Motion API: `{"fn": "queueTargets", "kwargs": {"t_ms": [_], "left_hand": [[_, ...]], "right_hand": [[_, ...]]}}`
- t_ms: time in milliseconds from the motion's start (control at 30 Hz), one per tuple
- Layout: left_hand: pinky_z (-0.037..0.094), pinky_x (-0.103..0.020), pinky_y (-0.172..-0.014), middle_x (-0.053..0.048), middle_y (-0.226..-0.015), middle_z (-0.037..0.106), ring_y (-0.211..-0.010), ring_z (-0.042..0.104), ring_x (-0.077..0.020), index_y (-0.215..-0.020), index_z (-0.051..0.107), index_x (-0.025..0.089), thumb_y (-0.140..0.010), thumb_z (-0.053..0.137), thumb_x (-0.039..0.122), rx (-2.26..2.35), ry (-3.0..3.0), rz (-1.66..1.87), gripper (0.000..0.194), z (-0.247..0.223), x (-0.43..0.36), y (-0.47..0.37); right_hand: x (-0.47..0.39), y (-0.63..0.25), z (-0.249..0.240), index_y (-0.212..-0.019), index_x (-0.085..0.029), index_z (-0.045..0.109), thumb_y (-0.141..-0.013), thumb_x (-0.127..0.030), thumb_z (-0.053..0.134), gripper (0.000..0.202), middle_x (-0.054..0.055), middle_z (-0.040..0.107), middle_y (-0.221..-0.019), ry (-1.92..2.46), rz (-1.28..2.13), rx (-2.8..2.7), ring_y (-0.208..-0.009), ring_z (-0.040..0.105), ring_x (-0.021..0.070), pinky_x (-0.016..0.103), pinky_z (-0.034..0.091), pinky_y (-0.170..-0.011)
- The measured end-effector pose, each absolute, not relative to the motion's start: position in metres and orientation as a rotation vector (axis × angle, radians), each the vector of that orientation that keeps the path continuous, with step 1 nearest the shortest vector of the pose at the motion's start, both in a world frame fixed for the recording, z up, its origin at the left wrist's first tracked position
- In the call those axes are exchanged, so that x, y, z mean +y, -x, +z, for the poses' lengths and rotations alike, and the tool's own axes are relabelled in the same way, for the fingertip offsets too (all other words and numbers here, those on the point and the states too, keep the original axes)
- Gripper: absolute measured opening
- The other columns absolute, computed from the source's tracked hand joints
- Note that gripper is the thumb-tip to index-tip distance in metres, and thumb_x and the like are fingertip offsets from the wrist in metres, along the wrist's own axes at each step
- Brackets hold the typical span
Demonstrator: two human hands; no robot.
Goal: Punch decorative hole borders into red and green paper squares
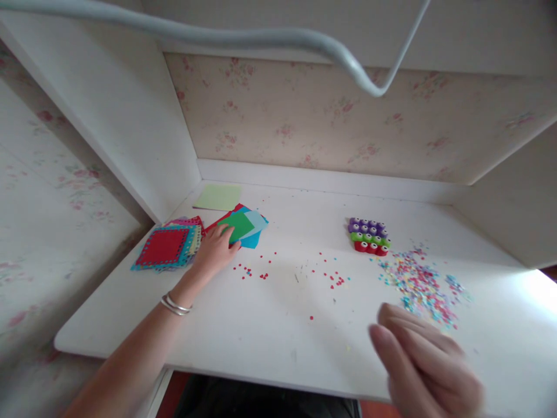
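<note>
My left hand (219,247) reaches over a loose pile of coloured paper at the left of the white table. Its fingertips touch the left part of a green paper sheet (239,226), with thumb and fingers apart. Under and beside that sheet lie a pale blue sheet (257,223), a blue sheet (251,240) and a red sheet (237,208). My right hand (424,360) hovers at the front right, fingers curled into a slightly blurred fist; nothing shows in it. Left of the pile is a stack of square sheets (163,246) with punched edges, a red square on top.
Pale green paper (218,197) lies at the back left. Several small purple, green and red punch-like pieces (369,236) stand in rows at right, near a heap of confetti (420,281). Red bits (264,276) dot the middle. A white bar (278,38) crosses overhead.
</note>
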State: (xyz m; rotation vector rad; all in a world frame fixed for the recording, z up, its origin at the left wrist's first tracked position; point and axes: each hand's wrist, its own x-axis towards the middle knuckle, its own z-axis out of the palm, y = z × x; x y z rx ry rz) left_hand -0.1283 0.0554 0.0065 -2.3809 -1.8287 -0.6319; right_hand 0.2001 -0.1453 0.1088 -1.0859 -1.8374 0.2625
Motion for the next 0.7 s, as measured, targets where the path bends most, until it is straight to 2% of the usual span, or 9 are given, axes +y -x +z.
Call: {"fn": "queueTargets", "kwargs": {"t_ms": [33, 100, 200, 300, 400, 500, 600, 700], "left_hand": [[0.043, -0.043, -0.102, -0.018, -0.127, 0.061, -0.121, 0.056, -0.0320, -0.123, 0.063, 0.014, -0.088, 0.055, 0.037, -1.841, 2.378, -0.624, 0.043, 0.003, 0.056, 0.129], [0.045, -0.040, -0.099, -0.017, -0.124, 0.064, -0.118, 0.059, -0.0304, -0.124, 0.062, 0.014, -0.090, 0.053, 0.037, -1.854, 2.379, -0.613, 0.042, -0.001, 0.057, 0.132], [0.046, -0.040, -0.097, -0.016, -0.121, 0.067, -0.113, 0.062, -0.0294, -0.126, 0.060, 0.015, -0.092, 0.050, 0.037, -1.862, 2.358, -0.618, 0.042, -0.003, 0.056, 0.137], [0.046, -0.039, -0.095, -0.013, -0.116, 0.070, -0.108, 0.064, -0.0276, -0.118, 0.064, 0.018, -0.095, 0.044, 0.036, -1.850, 2.347, -0.628, 0.035, -0.002, 0.055, 0.139], [0.048, -0.035, -0.092, -0.011, -0.106, 0.072, -0.100, 0.067, -0.0249, -0.104, 0.068, 0.020, -0.098, 0.037, 0.032, -1.825, 2.352, -0.649, 0.034, -0.001, 0.054, 0.140], [0.047, -0.036, -0.093, -0.011, -0.106, 0.070, -0.102, 0.065, -0.0248, -0.099, 0.068, 0.019, -0.099, 0.036, 0.031, -1.792, 2.319, -0.720, 0.034, 0.005, 0.054, 0.140], [0.047, -0.039, -0.094, -0.011, -0.104, 0.067, -0.102, 0.062, -0.0253, -0.098, 0.068, 0.018, -0.098, 0.042, 0.030, -1.675, 2.178, -0.919, 0.028, 0.015, 0.052, 0.141], [0.051, -0.037, -0.087, -0.010, -0.096, 0.064, -0.095, 0.062, -0.0236, -0.097, 0.068, 0.017, -0.095, 0.051, 0.028, -1.479, 2.068, -1.151, 0.019, 0.024, 0.046, 0.139]], "right_hand": [[-0.130, -0.197, 0.100, -0.056, -0.021, 0.034, -0.095, -0.025, 0.058, 0.045, -0.005, 0.030, -0.053, 1.111, 0.313, -1.815, -0.047, 0.033, 0.0103, 0.027, 0.026, -0.047], [-0.100, -0.193, 0.076, -0.055, -0.022, 0.024, -0.096, -0.035, 0.053, 0.052, -0.006, 0.020, -0.052, 1.261, 0.588, -1.776, -0.045, 0.023, 0.0096, 0.028, 0.019, -0.045], [-0.063, -0.195, 0.038, -0.056, -0.023, 0.025, -0.092, -0.052, 0.052, 0.054, -0.006, 0.021, -0.054, 1.502, 0.834, -1.539, -0.048, 0.023, 0.0103, 0.027, 0.021, -0.046], [-0.044, -0.200, 0.014, -0.056, -0.023, 0.028, -0.087, -0.059, 0.053, 0.054, -0.006, 0.024, -0.054, 1.598, 0.851, -1.401, -0.050, 0.024, 0.0108, 0.026, 0.022, -0.047], [-0.042, -0.200, 0.007, -0.055, -0.023, 0.029, -0.087, -0.057, 0.052, 0.052, -0.006, 0.024, -0.055, 1.604, 0.824, -1.444, -0.051, 0.025, 0.0111, 0.026, 0.022, -0.049], [-0.045, -0.198, 0.008, -0.055, -0.023, 0.029, -0.088, -0.054, 0.051, 0.051, -0.006, 0.023, -0.055, 1.617, 0.801, -1.514, -0.051, 0.024, 0.0111, 0.026, 0.020, -0.049], [-0.045, -0.197, 0.009, -0.055, -0.023, 0.029, -0.088, -0.053, 0.051, 0.051, -0.006, 0.022, -0.055, 1.622, 0.784, -1.531, -0.051, 0.023, 0.0109, 0.026, 0.020, -0.049], [-0.045, -0.198, 0.007, -0.054, -0.023, 0.028, -0.088, -0.053, 0.051, 0.051, -0.006, 0.022, -0.054, 1.611, 0.753, -1.562, -0.051, 0.023, 0.0108, 0.026, 0.020, -0.048]]}}
